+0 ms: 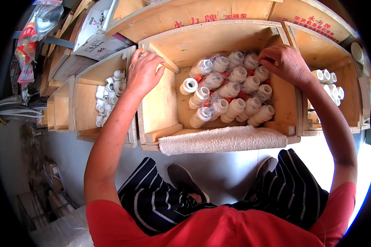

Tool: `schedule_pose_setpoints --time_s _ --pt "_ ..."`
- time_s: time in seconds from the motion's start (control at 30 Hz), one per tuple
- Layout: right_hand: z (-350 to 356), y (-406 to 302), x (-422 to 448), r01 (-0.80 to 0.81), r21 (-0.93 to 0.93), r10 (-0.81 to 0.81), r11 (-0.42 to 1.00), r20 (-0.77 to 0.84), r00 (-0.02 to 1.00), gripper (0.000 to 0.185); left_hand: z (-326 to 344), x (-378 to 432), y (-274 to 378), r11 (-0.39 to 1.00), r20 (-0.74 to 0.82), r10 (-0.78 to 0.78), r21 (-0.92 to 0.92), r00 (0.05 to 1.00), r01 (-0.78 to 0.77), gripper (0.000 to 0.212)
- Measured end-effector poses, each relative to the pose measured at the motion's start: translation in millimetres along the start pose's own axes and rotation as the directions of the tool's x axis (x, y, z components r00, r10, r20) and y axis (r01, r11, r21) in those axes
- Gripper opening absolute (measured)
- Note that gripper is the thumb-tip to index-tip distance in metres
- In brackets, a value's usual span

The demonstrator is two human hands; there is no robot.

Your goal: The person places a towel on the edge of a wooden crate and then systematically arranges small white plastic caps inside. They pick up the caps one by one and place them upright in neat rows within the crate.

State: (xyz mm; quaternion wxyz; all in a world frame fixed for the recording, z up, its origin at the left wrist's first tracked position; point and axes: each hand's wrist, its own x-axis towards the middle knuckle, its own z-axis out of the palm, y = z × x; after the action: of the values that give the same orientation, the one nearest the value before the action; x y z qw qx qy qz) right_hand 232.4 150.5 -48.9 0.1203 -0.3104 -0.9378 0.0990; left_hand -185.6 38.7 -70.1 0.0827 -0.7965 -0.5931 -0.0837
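Note:
A wooden box [160, 102] stands before me. Inside are several white plastic pipe valves [232, 89] with red parts between them, many wrapped in clear printed film. One unwrapped white fitting [188, 85] stands at the left of the group with its round opening up. My left hand [146, 69] rests over the box's left rim near the back corner, thumb apart from the fingers and nothing seen in it. My right hand [283, 64] is over the right side wall, fingers curled, fingertips beside the back right valves. Whether they pinch anything is hidden.
A rolled light towel [222, 140] covers the box's front edge. To the left, a wooden bin [86, 89] holds small white pipe fittings [111, 92]. More white fittings [329, 83] lie in the right bin. Behind is a wooden crate [198, 23] with red writing; a white carton [95, 40] leans back left.

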Motion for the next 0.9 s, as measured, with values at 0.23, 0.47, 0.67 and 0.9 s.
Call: schedule_pose_setpoints --time_s 0.23,0.47,0.67,0.9 --pt "1.3 0.3 -0.5 0.009 0.000 -0.009 1.000 -0.008 1.000 0.013 -1.8 0.1 2.1 1.000 0.005 -0.016 -0.012 1.000 0.016 0.014" --pt "0.0 1.0 -0.4 0.001 0.010 -0.001 1.000 0.010 1.000 0.013 1.7 -0.6 1.0 1.000 0.010 -0.030 -0.007 0.999 0.030 0.014" --pt "1.0 2.6 -1.3 0.020 0.025 -0.020 0.999 -0.007 1.000 0.013 2.2 -0.2 -0.2 0.999 0.029 -0.033 -0.003 0.999 0.033 0.014" --pt "1.3 1.5 -1.5 0.002 0.003 -0.002 1.000 0.002 1.000 0.015 -0.9 -0.9 0.9 1.000 0.000 -0.012 -0.024 1.000 0.012 0.013"
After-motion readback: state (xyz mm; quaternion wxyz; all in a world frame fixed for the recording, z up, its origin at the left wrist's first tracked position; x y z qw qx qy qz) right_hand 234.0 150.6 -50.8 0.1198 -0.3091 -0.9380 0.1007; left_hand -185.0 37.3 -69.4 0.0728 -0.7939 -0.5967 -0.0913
